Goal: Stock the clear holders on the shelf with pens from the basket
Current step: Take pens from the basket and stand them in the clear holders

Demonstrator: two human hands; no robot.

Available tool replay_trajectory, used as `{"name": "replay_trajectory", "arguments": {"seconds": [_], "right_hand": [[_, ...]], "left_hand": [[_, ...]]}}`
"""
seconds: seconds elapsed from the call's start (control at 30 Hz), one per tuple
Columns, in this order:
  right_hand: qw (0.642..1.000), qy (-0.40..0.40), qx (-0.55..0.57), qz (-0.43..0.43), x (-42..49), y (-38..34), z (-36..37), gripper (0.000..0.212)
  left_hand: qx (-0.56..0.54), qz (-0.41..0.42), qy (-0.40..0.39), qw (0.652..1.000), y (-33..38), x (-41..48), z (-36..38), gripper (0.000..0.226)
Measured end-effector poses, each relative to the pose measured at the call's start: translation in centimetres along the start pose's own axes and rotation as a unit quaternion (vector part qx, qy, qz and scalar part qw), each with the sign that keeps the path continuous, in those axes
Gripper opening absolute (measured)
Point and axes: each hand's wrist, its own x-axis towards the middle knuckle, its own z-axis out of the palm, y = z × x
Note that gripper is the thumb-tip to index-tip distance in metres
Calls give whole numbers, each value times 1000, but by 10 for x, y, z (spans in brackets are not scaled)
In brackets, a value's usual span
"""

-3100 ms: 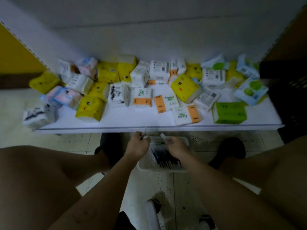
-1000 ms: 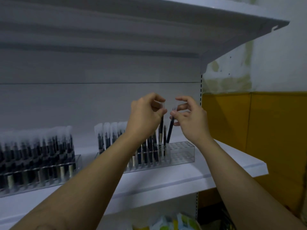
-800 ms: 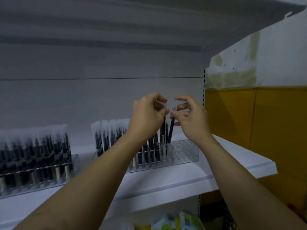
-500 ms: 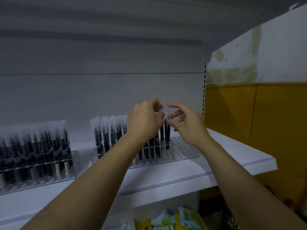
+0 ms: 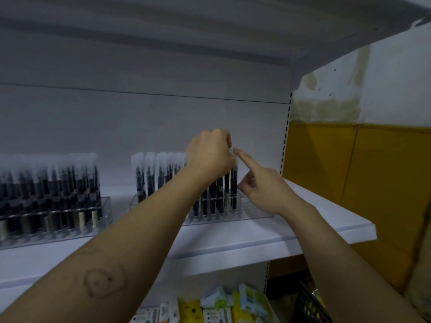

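Up at the white shelf (image 5: 326, 217), the left grip (image 5: 210, 157), a bare hand, is clenched into a fist over the tops of the dark pens (image 5: 234, 183) standing upright in the right-hand clear holder (image 5: 254, 213). Whether its curled fingers actually clasp any pen cannot be told, since the back of the hand hides them. Just beside it, the right grip (image 5: 263, 186) is released and holds nothing: its index finger (image 5: 243, 158) points straight up and leftward, the tip at the frosted cap of the rightmost pen, while the other fingers fold loosely toward the palm. That holder is filled from its left end most of the way along, and its right end shows bare holes. A second clear holder (image 5: 103, 206), well apart to the left, stands packed with pens. Below, bright tissue packs (image 5: 217, 299) lie on a lower shelf, and a yellow wall panel (image 5: 373, 183) rises at the right.
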Motion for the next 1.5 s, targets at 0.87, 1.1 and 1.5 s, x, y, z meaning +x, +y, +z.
{"name": "replay_trajectory", "arguments": {"seconds": [0.87,1.1,1.5], "right_hand": [[998,55,-34,1,-61,-57,4,64],[998,61,-28,-16,-112,-88,24,60],[999,26,23,15,-201,-93,101,50]], "left_hand": [[61,102,89,989,-22,-109,-32,44],[46,60,86,993,-31,-174,-32,42],[68,8,11,998,-62,-288,-1,41]]}}
